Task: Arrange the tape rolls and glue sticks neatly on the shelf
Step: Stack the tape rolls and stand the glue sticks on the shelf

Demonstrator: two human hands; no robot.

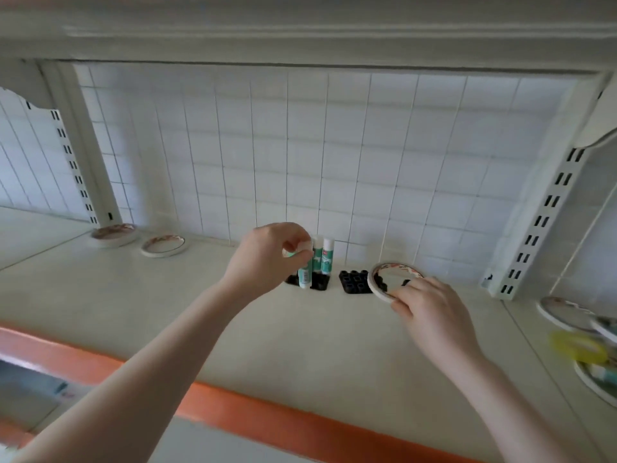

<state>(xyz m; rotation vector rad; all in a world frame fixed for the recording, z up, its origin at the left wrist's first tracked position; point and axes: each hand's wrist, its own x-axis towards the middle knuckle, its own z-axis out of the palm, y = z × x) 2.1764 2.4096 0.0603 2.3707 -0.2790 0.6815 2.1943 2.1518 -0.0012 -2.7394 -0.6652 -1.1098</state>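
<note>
left hand [267, 253] pinches a glue stick [305, 272] upright on the shelf [233, 322]; right hand [430, 312] grips a tape roll [379, 289].

White square-tiled wall [334, 155] across the middle of the frame. Slotted white uprights [547, 208] at left and right; pale shelf surface [300, 345] below, orange front edge [233, 409] along the bottom.
</note>
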